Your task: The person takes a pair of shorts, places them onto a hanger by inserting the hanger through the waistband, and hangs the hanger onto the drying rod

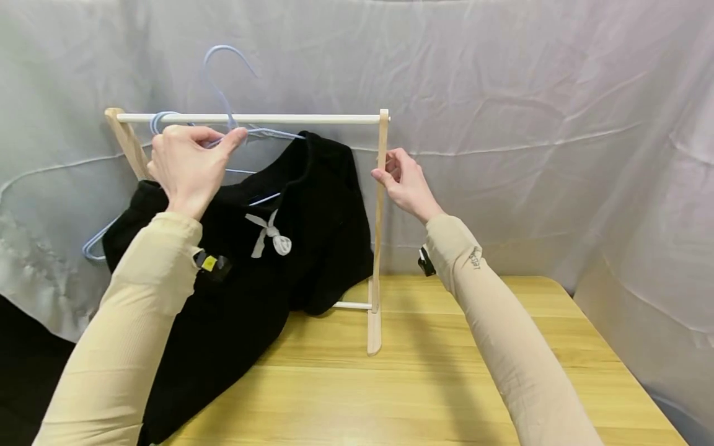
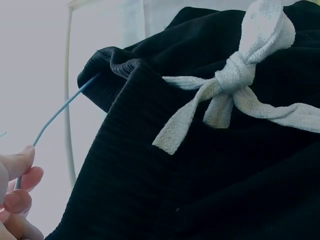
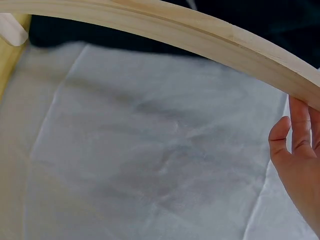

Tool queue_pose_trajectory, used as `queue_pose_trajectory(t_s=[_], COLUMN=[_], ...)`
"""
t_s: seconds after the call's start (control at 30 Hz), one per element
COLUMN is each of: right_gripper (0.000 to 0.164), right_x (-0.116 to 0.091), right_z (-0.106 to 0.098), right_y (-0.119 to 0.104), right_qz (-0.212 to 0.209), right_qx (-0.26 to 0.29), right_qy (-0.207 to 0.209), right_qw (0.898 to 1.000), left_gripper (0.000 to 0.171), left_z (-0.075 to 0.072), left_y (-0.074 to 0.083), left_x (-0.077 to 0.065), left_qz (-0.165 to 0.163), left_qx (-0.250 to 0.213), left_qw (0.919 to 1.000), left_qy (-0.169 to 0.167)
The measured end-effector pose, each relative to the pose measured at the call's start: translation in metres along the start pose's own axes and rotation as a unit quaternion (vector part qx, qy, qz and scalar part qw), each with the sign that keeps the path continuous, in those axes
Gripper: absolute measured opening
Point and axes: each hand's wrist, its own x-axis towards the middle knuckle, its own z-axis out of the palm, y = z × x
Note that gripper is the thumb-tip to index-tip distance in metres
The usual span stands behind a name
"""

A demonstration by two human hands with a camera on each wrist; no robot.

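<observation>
Near its neck, my left hand (image 1: 189, 161) pinches a light blue wire hanger (image 1: 225, 93). The hook points up above the white rod, its neck in front of the rod. Black drawstring pants (image 1: 245, 279) hang from this hanger, with a white bow (image 1: 270, 232) at the waistband. In the left wrist view the hanger's wire (image 2: 55, 117) runs from my fingertips into the waistband (image 2: 120, 80). My right hand (image 1: 407, 186) holds the right wooden post (image 1: 382, 217) of a small rack, thumb in front. The right wrist view shows fingers against the post (image 3: 215, 45); the thumb's contact is unclear there.
The rack's white rod (image 1: 312, 118) runs across to the left wooden post (image 1: 128, 145). Another blue hanger (image 1: 96, 241) shows behind the pants. Under the rack lies a wooden table (image 1: 446, 371). A grey curtain (image 1: 530, 124) hangs behind.
</observation>
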Motion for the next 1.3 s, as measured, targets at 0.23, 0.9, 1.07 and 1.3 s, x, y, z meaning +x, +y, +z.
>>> queue_pose_trajectory(t_s=[0.23, 0.9, 1.07, 1.3], right_gripper=[0.031, 0.029, 0.031, 0.03], right_x=[0.0, 0.002, 0.001, 0.001], right_z=[0.001, 0.005, 0.005, 0.004], right_y=[0.0, -0.004, -0.004, -0.003], right_qz=[-0.007, -0.011, -0.011, -0.01], right_qx=[0.004, 0.017, 0.018, 0.012], right_qy=[0.001, -0.003, -0.006, -0.002], right_qw=[1.0, 1.0, 1.0, 1.0], left_gripper=[0.047, 0.044, 0.042, 0.043], left_z=[0.023, 0.06, 0.065, 0.069], left_y=[0.011, 0.007, 0.003, -0.002], left_x=[0.007, -0.014, -0.019, -0.023], left_qz=[0.012, 0.007, 0.006, 0.008], left_qx=[-0.032, -0.057, -0.06, -0.059], left_qw=[0.9992, 0.9948, 0.994, 0.9933], left_qy=[-0.02, -0.084, -0.092, -0.098])
